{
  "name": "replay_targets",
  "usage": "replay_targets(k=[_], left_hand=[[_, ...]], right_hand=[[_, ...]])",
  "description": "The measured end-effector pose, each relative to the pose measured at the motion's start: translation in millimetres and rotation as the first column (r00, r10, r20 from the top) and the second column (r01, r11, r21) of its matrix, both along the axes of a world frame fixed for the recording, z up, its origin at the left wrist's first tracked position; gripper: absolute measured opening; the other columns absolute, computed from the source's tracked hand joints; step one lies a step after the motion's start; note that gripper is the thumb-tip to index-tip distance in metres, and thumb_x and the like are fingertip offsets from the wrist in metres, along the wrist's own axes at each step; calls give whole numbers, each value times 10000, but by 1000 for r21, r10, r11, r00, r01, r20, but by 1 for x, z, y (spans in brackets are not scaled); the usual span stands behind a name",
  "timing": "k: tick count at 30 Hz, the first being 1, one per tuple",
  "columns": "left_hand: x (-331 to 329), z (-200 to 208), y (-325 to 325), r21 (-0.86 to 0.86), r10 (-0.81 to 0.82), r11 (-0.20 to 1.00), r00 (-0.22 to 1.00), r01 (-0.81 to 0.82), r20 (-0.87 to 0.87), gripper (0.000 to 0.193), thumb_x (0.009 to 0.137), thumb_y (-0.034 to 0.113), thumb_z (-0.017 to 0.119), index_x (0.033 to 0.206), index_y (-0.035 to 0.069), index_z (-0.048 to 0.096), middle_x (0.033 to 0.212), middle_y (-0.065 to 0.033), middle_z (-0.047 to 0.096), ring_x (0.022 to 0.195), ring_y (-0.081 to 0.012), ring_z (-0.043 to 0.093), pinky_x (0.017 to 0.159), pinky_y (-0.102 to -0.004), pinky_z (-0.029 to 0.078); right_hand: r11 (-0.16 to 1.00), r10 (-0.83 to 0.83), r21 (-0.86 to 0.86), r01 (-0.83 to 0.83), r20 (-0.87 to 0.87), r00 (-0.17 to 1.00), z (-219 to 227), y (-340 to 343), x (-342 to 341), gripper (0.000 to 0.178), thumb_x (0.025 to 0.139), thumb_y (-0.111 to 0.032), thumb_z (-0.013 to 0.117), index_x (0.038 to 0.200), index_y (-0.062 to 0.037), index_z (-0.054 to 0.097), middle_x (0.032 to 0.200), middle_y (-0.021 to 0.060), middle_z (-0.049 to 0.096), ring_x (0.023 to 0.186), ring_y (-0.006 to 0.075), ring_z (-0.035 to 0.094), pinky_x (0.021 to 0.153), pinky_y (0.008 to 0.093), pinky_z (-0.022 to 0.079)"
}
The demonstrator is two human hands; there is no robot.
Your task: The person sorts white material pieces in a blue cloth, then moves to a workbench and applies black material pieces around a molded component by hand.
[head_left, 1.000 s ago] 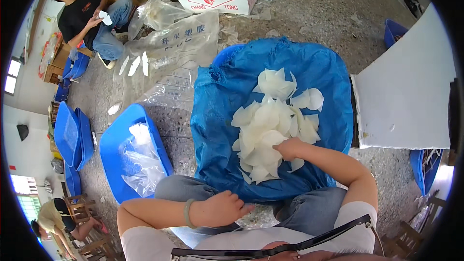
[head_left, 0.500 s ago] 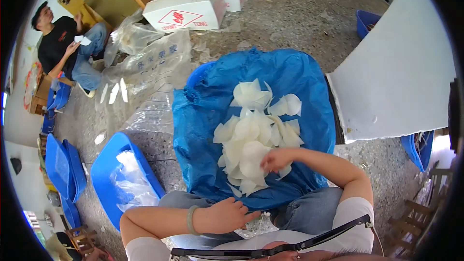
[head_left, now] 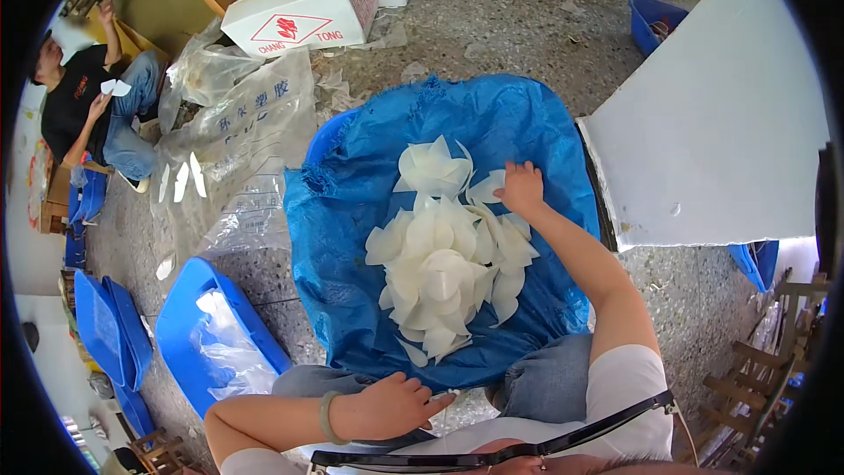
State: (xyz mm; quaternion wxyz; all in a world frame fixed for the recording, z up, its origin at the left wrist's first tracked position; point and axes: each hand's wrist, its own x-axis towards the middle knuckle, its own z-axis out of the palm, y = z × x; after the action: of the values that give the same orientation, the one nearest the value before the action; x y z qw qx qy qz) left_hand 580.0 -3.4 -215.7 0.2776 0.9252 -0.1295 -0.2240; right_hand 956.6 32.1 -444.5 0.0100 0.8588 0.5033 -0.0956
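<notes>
A pile of thin, off-white, petal-shaped pieces (head_left: 440, 268) lies on the blue woven plastic sheet (head_left: 334, 308), which lines a tub in front of me. My right hand (head_left: 522, 186) reaches over the pile's far right side. Its fingers are slightly spread, and the thumb side touches a loose pale piece (head_left: 486, 188); the hand partly covers what lies beneath. Near the tub's close edge, above my lap, my left hand (head_left: 394, 406) rests open with its fingers apart. It holds nothing, and a pale bangle (head_left: 329, 418) circles that wrist.
Left of the tub stands a blue basin (head_left: 215, 325) with clear plastic inside. A white panel (head_left: 703, 132) borders the right side. Beyond are clear plastic sheeting (head_left: 255, 136) and white cartons (head_left: 299, 18). A seated person (head_left: 88, 105) at far left holds white pieces.
My right hand has moved from the near right of the pile to its far right side. My left hand stays by the near edge. The view has shifted slightly.
</notes>
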Motion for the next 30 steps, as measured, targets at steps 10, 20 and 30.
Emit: replay_targets(k=[10,20,30], left_hand=[[0,-1,4,-25,20,1000,998,-18,65,574,819,370,606,1307,89,491,776,-32,558,727,-182,545,617,-304,393],[5,-5,3,-49,-22,998,997,26,68,568,828,374,596,1309,89,491,777,-31,561,724,-184,542,613,-301,384],[0,2,9,-69,2,998,1000,-1,11,550,844,349,581,1312,76,485,780,-40,565,744,-184,541,624,-304,395]], right_hand=[[838,31,528,136,-295,955,102,-24,12,272,745,-223,715,943,-48,651,935,154,626,855,292,632,737,368,511],[974,223,193,-120,-916,333,55,-66,-110,685,742,-351,736,1295,-47,471,1281,154,517,1169,279,509,948,376,424],[901,424,308,-307,-471,773,75,-18,-95,488,811,-430,615,1144,-75,581,1050,120,592,1019,302,548,798,422,462]])
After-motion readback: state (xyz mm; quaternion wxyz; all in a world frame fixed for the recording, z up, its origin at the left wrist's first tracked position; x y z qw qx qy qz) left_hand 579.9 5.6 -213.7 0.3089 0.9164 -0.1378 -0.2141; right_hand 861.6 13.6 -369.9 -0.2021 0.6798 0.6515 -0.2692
